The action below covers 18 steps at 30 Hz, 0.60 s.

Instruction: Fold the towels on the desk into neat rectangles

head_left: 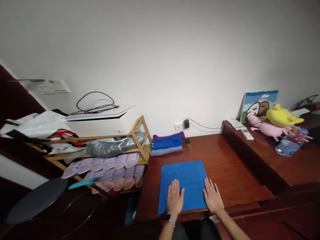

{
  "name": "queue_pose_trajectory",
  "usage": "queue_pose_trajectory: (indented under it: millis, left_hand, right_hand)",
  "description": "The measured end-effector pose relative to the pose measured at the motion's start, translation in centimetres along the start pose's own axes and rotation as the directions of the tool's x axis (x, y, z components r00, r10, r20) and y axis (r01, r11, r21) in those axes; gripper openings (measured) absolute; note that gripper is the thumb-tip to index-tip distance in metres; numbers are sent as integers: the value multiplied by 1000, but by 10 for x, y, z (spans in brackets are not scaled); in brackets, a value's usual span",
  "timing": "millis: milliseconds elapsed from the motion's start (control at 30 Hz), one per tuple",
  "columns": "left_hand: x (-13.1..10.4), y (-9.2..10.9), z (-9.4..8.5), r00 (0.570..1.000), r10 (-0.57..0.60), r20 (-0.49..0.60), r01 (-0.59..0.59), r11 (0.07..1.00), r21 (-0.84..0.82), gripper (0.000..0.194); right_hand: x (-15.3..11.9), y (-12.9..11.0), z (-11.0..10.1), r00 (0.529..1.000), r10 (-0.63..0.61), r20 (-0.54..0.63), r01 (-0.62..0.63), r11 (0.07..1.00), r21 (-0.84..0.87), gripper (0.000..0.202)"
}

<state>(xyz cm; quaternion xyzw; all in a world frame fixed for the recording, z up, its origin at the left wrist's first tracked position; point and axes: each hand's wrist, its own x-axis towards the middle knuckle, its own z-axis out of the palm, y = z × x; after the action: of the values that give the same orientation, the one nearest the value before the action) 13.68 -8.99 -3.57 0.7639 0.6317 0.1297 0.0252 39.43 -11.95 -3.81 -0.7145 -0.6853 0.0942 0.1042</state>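
A blue cloth [186, 180] lies spread flat on the brown wooden table [222, 160]. My left hand [175, 199] rests palm down on the cloth's left part, its fingers stretched out, with a watch band at the wrist. At the cloth's right edge my right hand [213, 196] lies flat with fingers spread, partly over the cloth and partly over the wood. Neither hand holds anything. Behind the cloth, near the wall, sits a stack of folded cloths [167, 143] in purple, blue and grey-blue.
Left of the table stands a wooden rack [143, 156] with lilac and pink slippers [110, 163] and a white box [100, 126]. A raised surface at right bears a remote [247, 134], plush toys [281, 116] and a bottle [287, 146]. A charger [186, 124] is plugged into the wall.
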Motion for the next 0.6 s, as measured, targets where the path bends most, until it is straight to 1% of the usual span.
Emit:
queue_pose_trajectory:
  millis: [33,67,100,133,167,200,267,300,367,433,500,567,600]
  left_hand:
    - [-7,-26,-5,998,-60,-21,61,998,35,64]
    - [-13,-48,-11,995,-94,-33,95,994,60,63]
    - [-18,-66,-17,993,-109,-38,112,991,75,63]
    - [-22,-78,-23,994,-108,-31,110,990,83,62]
    - [-25,-86,-28,995,-98,-17,99,991,84,61]
    - [-27,-88,-34,996,-90,-5,90,993,82,61]
    - [-34,-85,-44,997,-73,-2,73,995,66,60]
    - [-39,-82,-47,998,-55,-14,56,997,51,59]
    - [-57,-81,-50,998,2,-58,-2,1000,8,55]
    - [-82,-87,-45,992,72,-105,-75,997,-25,50]
    - [-105,-100,-34,978,145,-151,-151,988,-24,47]
    - [-120,-112,-24,951,223,-213,-226,974,9,48]
    - [-124,-117,-20,934,258,-248,-259,965,29,47]
  right_hand:
    - [0,0,0,1000,-1,-4,1,1000,5,66]
    - [-1,0,-1,1000,-4,-5,4,1000,10,66]
    - [0,0,-2,1000,-5,-3,5,1000,14,66]
    - [0,-1,-4,1000,-5,2,5,1000,17,66]
    - [1,-2,-6,1000,-3,11,2,1000,18,67]
    - [1,-4,-9,1000,3,20,-3,1000,18,67]
    - [-1,-6,-17,999,10,34,-11,1000,20,67]
    - [-4,-6,-20,1000,3,22,-4,1000,24,66]
    - [-17,-3,-23,997,-48,-53,51,998,39,63]
    - [-39,6,-19,979,-135,-152,145,988,53,57]
    - [-63,20,-9,948,-230,-218,247,968,54,50]
    - [-83,34,1,912,-326,-250,346,938,38,47]
    - [-89,40,4,891,-371,-262,391,920,26,47]
